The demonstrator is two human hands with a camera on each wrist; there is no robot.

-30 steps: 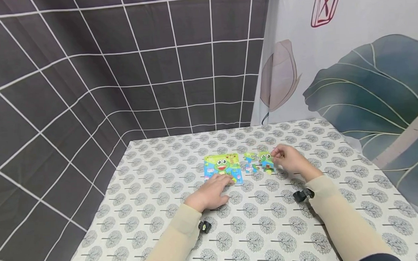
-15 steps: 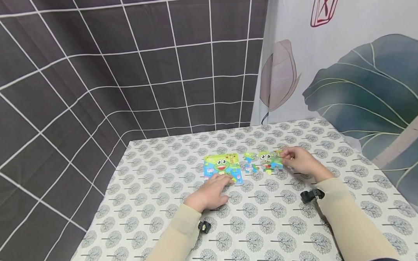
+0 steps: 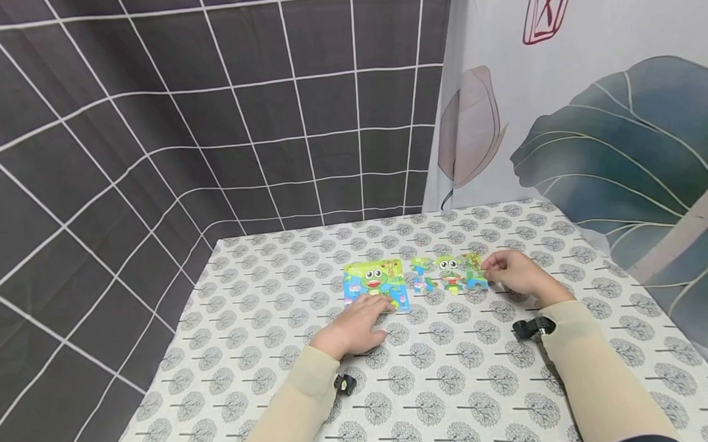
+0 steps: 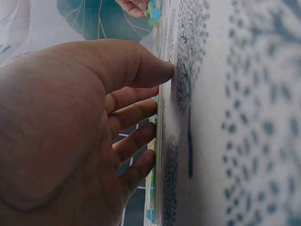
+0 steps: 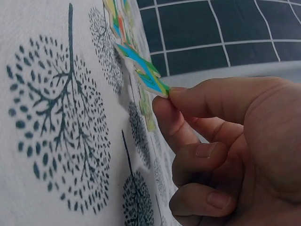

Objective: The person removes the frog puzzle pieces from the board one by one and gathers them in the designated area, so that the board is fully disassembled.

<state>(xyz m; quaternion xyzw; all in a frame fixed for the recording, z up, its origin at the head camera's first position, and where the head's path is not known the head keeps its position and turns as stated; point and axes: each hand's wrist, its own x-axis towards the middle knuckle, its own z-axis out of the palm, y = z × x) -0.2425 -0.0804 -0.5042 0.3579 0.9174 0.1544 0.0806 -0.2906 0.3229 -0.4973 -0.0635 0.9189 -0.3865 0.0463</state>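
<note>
A square frog picture puzzle (image 3: pixel 373 279) lies on the table, its lower part hidden under my left hand (image 3: pixel 354 325). Those fingers rest relaxed at the puzzle's near edge; in the left wrist view the fingertips (image 4: pixel 148 130) touch its side, thumb apart. To the right, my right hand (image 3: pixel 516 274) pinches a blue-and-green puzzle piece (image 5: pixel 145 70) between thumb and index finger, its other fingers curled. The piece is tilted, one corner in the grip. Beside it lie several loose frog pieces (image 3: pixel 449 266), set out in a rough block.
The table is covered with a white tree-print cloth (image 3: pixel 432 389). A dark gridded curtain (image 3: pixel 254 120) stands behind and to the left, and a white leaf-print curtain (image 3: pixel 612 157) at the right. Each sleeve carries a black strap device, such as the right one (image 3: pixel 533 328).
My right hand has moved right, away from the frog-face pieces, with the puzzle piece coming along to their right side. My left hand stays in place on the puzzle.
</note>
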